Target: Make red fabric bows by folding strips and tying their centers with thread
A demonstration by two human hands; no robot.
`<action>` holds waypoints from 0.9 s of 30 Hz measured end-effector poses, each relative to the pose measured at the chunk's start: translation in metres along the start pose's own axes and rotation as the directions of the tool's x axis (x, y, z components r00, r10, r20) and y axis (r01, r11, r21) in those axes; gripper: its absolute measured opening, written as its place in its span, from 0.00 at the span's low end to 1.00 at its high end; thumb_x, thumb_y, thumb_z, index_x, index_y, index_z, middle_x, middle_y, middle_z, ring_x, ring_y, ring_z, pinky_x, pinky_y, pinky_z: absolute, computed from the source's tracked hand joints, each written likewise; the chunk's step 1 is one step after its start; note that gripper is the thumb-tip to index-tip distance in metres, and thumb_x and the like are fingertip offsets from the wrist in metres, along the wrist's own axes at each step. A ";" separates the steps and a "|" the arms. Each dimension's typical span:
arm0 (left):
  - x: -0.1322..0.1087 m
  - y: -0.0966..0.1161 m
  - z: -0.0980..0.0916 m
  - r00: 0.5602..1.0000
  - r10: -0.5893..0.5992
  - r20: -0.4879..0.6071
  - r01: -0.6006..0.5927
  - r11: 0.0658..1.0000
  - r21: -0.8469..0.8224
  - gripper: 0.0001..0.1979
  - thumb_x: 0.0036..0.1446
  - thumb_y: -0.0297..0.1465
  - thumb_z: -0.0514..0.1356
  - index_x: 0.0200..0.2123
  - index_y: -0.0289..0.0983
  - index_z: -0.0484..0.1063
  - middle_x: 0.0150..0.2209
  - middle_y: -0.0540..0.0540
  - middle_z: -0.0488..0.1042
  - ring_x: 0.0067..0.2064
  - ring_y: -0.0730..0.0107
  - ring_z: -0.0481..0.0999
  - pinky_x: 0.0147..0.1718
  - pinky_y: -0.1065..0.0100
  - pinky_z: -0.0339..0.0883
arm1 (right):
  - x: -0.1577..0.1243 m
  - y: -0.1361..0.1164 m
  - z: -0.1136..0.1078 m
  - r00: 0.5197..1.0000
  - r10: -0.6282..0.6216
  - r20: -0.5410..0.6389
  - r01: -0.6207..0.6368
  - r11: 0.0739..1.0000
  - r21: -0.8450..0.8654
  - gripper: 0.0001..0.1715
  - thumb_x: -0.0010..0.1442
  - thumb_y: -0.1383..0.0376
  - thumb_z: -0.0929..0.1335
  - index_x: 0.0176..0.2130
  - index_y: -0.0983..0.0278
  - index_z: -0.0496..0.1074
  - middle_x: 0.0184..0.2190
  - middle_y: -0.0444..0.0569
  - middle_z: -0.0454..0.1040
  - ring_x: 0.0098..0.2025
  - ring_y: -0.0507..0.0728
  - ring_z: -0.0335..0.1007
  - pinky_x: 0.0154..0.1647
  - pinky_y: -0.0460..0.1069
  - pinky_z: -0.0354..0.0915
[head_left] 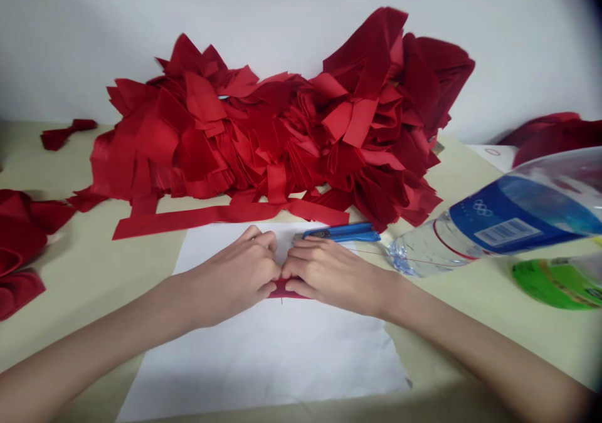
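Observation:
My left hand (237,272) and my right hand (329,271) meet knuckle to knuckle over a white sheet of paper (268,348). Both have their fingers curled and pressed onto a small piece of red fabric (286,291), of which only a thin edge shows beneath the fingertips. A blue utility knife (343,232) lies on the paper just beyond my right hand. A long red fabric strip (197,218) runs across the table behind the paper.
A big heap of folded red fabric pieces (282,128) fills the back of the beige table (84,272). More red fabric (19,241) lies left and far right. A clear water bottle with a blue label (498,222) lies at right, a green-labelled one (559,282) beside it.

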State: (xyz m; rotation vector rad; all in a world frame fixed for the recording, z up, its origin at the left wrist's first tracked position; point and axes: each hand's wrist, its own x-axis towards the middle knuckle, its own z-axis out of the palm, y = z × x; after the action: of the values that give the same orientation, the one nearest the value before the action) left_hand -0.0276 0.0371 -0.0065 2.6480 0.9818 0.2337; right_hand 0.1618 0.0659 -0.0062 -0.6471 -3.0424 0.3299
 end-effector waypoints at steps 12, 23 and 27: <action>-0.018 0.012 0.023 0.971 0.174 -0.161 -0.100 0.916 0.387 0.11 0.59 0.21 0.51 0.28 0.35 0.70 0.28 0.43 0.72 0.38 0.60 0.66 0.35 0.59 0.57 | -0.012 -0.008 0.023 0.967 -0.133 -0.216 0.044 0.926 -0.374 0.12 0.64 0.66 0.62 0.29 0.67 0.68 0.26 0.49 0.69 0.32 0.57 0.63 0.37 0.52 0.58; -0.042 0.014 0.044 0.909 0.352 -0.223 -0.149 0.774 0.615 0.11 0.59 0.20 0.51 0.32 0.31 0.73 0.35 0.39 0.74 0.43 0.56 0.68 0.35 0.59 0.60 | -0.019 -0.021 0.027 0.873 -0.410 -0.263 0.229 0.822 -0.521 0.14 0.63 0.75 0.59 0.31 0.69 0.70 0.27 0.49 0.69 0.32 0.55 0.63 0.36 0.52 0.57; -0.040 0.019 0.041 0.909 0.332 -0.254 -0.135 0.808 0.573 0.12 0.58 0.18 0.51 0.30 0.31 0.73 0.33 0.39 0.74 0.42 0.57 0.67 0.34 0.59 0.58 | -0.023 -0.020 0.028 0.869 -0.429 -0.246 0.261 0.821 -0.508 0.13 0.63 0.74 0.60 0.31 0.70 0.71 0.29 0.50 0.70 0.35 0.56 0.65 0.37 0.52 0.58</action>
State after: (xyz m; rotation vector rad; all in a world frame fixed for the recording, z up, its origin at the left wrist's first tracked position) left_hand -0.0360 -0.0124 -0.0405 3.3517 0.9114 0.5681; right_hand 0.1731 0.0336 -0.0284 -0.1017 -2.7976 -0.4848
